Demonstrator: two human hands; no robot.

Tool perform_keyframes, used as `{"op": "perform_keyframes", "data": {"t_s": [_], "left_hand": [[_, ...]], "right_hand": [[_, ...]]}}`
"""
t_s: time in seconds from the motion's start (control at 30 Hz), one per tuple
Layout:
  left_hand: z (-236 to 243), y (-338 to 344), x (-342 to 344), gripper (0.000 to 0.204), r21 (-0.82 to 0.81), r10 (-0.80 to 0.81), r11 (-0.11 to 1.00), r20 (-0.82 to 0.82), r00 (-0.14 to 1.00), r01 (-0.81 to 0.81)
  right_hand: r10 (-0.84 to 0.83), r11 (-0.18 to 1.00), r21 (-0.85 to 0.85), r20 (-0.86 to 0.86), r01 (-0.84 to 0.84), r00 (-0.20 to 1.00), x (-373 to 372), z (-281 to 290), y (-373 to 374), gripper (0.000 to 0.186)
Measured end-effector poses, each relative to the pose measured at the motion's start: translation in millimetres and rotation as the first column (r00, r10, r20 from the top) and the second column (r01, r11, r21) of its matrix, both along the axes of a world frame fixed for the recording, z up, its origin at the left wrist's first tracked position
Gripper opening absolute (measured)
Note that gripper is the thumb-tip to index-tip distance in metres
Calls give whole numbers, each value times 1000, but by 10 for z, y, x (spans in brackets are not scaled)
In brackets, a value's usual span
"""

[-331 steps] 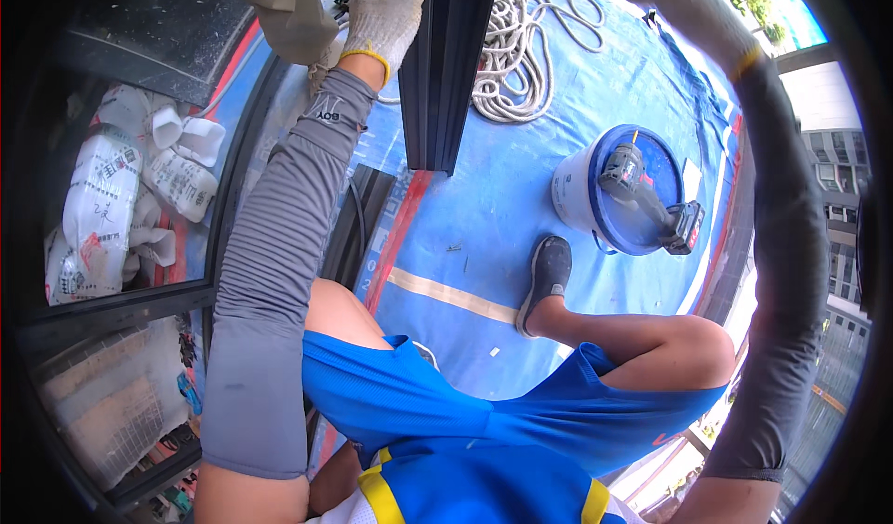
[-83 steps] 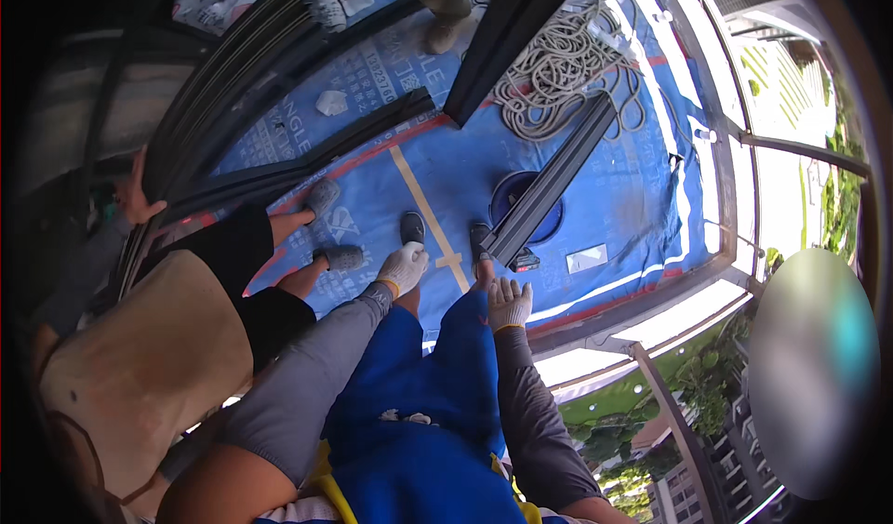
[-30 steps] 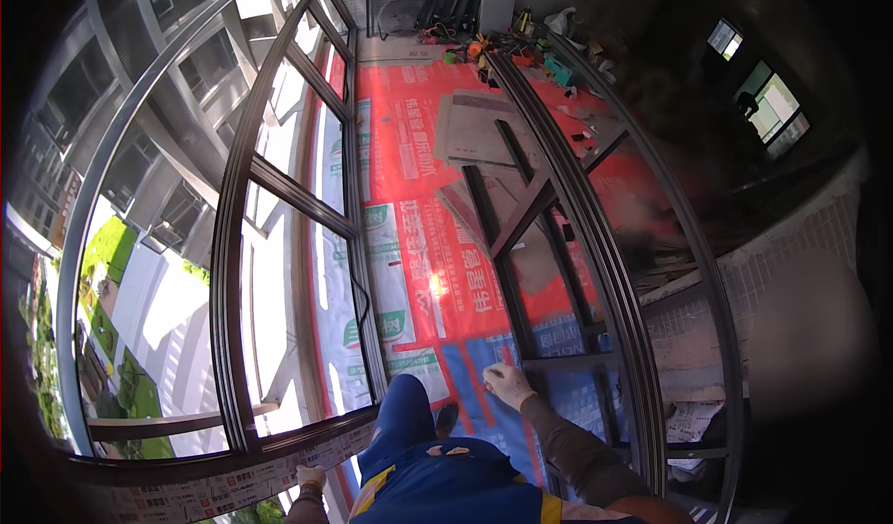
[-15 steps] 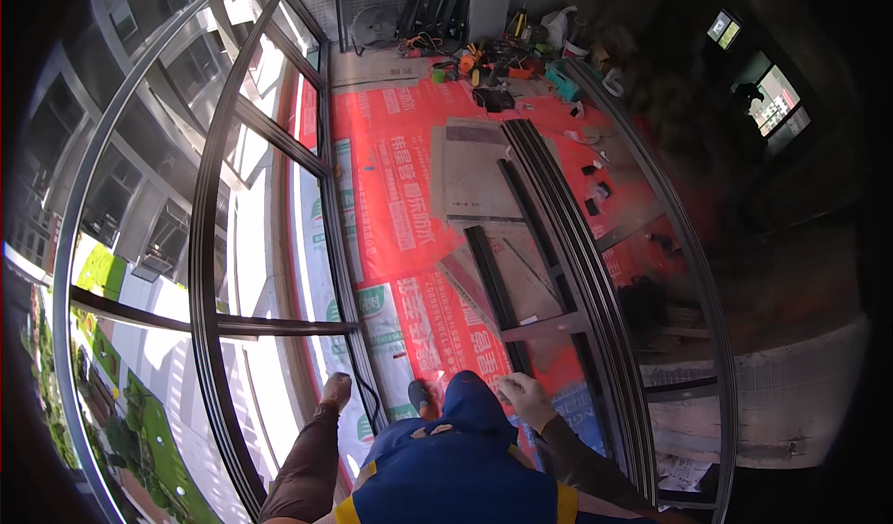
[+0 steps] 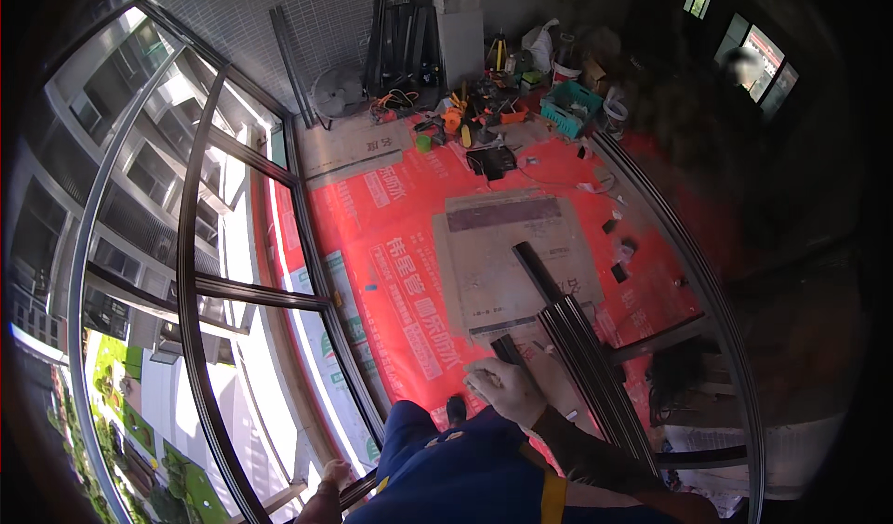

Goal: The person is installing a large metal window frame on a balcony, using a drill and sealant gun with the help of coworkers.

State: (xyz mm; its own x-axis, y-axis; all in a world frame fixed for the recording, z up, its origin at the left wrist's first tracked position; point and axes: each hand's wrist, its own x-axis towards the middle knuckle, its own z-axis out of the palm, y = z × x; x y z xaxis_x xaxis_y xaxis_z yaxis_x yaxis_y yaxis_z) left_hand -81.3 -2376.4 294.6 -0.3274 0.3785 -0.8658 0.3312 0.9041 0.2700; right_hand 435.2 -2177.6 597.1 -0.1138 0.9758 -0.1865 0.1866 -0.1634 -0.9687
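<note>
My right hand [image 5: 507, 389], pale and probably gloved, hangs in front of my body with its fingers curled in. Nothing shows in it. Close by, a short dark metal profile [image 5: 512, 349] lies below its knuckles, and a bundle of long dark grooved frame profiles [image 5: 586, 357] runs past on the right. At the lower left, my left hand [image 5: 335, 474] is small and blurred beside the dark window frame [image 5: 358, 491]; its fingers cannot be made out. Below me are my blue clothes and one dark shoe [image 5: 456, 411] on the red floor sheeting [image 5: 409, 282].
Tall glazed window frames [image 5: 191, 236] line the left. Flattened cardboard [image 5: 502, 254] covers part of the floor ahead. Farther off are a teal crate [image 5: 569, 110], scattered tools [image 5: 465, 119], a fan [image 5: 337, 92] and dark profiles [image 5: 405, 45] leaning on the wall. Another frame bar [image 5: 688, 245] curves along the right.
I have moved forward and my view has tilted up, so the far wall and the crate show more. My right hand has swung up and inward; my left has dropped toward the lower edge.
</note>
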Motion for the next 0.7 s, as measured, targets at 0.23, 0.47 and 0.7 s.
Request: {"op": "perform_keyframes", "data": {"t_s": [0.23, 0.47, 0.7], "left_hand": [[-82, 1936, -625, 30, 5, -639, 768, -57, 767, 640], [-398, 6978, -271, 27, 351, 17, 936, 20, 1000, -23], [1808, 12462, 2227, 35, 865, -416, 466, 31, 909, 184]], "right_hand": [[44, 998, -60, 189, -33, 981, 192, -14, 2625, 26], [-100, 973, -139, 472, 186, 876, 515, -535, 4425, 32], [-349, 857, -246, 370, 453, 861, 1064, -1029, 5951, 32]]}}
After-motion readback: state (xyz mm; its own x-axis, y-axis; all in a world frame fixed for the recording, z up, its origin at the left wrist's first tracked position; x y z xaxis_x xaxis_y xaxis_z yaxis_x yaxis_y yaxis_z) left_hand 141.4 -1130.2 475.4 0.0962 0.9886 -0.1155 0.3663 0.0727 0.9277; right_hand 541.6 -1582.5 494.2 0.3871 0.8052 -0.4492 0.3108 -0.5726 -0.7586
